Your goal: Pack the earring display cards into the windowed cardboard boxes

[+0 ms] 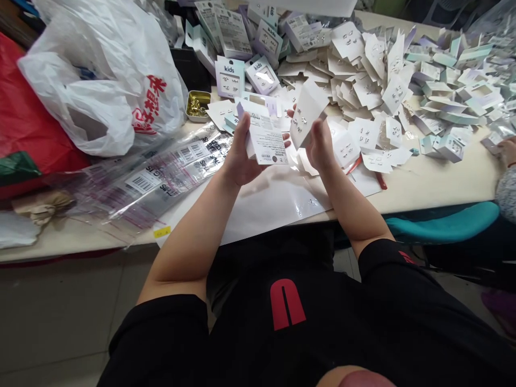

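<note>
My left hand (244, 156) is closed round a small printed cardboard box (266, 137), its back with fine text and a round mark facing me. An opening shows at the box's upper end. In my right hand (320, 145) is a white earring card (307, 110) carrying several small silvery studs, held tilted just to the right of the box and apart from it. Beyond my hands stand filled boxes marked "kids" (230, 78) with studs showing in their windows. Loose earring cards (346, 148) lie right beside my right hand.
White earring cards (358, 80) are heaped at the back, with many small boxes (463, 97) at right. A small tin (198, 106) holds gold-coloured pieces. Clear plastic bags (161, 172) and a white carrier bag (108, 70) lie left. Another person's hand (508, 150) shows at the right edge.
</note>
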